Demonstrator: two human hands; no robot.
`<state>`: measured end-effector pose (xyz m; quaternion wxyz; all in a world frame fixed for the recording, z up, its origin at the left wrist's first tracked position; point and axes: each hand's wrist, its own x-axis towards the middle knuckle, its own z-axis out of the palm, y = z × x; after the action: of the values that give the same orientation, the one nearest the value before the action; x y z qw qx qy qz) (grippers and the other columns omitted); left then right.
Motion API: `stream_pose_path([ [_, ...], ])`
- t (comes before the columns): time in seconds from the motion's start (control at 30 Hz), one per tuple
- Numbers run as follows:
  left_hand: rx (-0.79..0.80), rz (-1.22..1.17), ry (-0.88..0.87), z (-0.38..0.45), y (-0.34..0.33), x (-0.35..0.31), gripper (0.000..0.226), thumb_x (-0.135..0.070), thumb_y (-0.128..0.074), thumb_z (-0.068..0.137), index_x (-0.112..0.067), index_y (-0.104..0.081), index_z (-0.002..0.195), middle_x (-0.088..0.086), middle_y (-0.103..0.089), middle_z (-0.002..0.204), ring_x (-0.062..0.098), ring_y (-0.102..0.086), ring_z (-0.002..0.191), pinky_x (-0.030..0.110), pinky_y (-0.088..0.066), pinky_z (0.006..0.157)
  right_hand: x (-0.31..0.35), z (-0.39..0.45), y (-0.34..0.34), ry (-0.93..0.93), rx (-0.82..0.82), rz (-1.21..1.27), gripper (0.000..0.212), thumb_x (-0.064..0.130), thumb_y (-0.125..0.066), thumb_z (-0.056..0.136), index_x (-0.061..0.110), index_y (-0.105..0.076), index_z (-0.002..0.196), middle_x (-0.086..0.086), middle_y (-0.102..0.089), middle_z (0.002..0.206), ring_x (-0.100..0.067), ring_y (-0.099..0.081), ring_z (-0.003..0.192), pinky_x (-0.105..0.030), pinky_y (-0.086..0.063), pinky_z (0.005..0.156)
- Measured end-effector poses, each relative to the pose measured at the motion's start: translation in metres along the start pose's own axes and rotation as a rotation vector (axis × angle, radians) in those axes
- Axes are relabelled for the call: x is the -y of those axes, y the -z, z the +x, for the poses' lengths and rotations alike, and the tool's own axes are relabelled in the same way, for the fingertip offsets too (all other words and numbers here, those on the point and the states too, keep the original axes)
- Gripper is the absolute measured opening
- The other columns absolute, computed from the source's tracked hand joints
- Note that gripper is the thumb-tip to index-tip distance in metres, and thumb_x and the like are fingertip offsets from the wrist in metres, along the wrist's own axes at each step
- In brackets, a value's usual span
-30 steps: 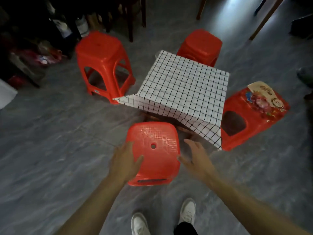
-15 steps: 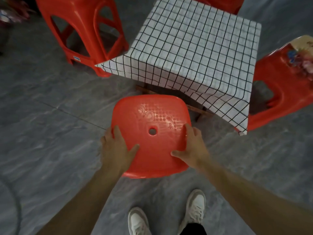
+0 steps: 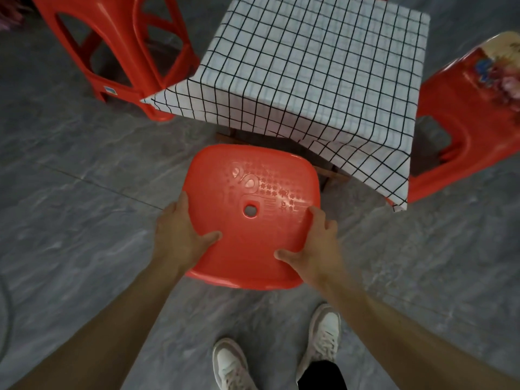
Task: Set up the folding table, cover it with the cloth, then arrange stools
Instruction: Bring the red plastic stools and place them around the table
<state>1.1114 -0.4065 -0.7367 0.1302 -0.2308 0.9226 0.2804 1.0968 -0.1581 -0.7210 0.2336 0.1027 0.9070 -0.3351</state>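
Hands on a red plastic stool (image 3: 250, 218), seen from above, one at each side of the seat. Left hand (image 3: 180, 237) wrapped over the seat's left edge, thumb laid flat on top and pointing toward the small round hole (image 3: 250, 211) in the middle, other fingers curled down past the rim and out of sight. Right hand (image 3: 315, 249) clamped the same way on the right edge, thumb across the near part of the seat, fingers bent over the side. Embossed pattern across the far half of the seat. Just beyond the stool, the worktop (image 3: 323, 66) under a white cloth with a black grid (image 3: 281, 114), one corner hanging down near the stool's far right corner, another jutting out to the left. Dark frame parts barely visible beneath the cloth's near edge. Second red stool (image 3: 118, 52) upright at far left, just beside the cloth's left corner. Third red stool (image 3: 464, 130) at right, tilted or on its side, hard to tell which, with a colourful printed packet (image 3: 503, 68) on it. Grey marbled floor (image 3: 70, 220) all round. Two white sneakers (image 3: 323, 342) at the bottom of the frame, near the stool.
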Motion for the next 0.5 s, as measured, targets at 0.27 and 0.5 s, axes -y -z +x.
stream_pose_path([
  [0.27,-0.012,-0.077,-0.058,0.0,-0.009,-0.006,0.111,-0.045,-0.087,0.061,-0.019,-0.027,0.151,0.008,-0.04,0.148,0.027,-0.036,0.135,0.045,-0.033,0.113,-0.015,-0.006,0.004,-0.049,-0.039,-0.015,0.13,0.039,-0.095,0.049,0.035,-0.009,0.147,-0.008,-0.022,0.145,-0.027,-0.043,0.125,-0.047,-0.046,0.103],
  [0.5,-0.016,-0.11,0.068,-0.012,-0.018,-0.003,0.116,-0.069,-0.071,0.049,-0.032,-0.023,0.148,0.006,-0.049,0.137,0.03,-0.049,0.122,0.056,-0.045,0.097,-0.004,0.022,0.016,0.011,0.059,-0.138,0.14,0.04,-0.093,0.054,0.034,0.006,0.152,-0.009,-0.001,0.157,-0.034,-0.04,0.133,-0.046,-0.042,0.106],
])
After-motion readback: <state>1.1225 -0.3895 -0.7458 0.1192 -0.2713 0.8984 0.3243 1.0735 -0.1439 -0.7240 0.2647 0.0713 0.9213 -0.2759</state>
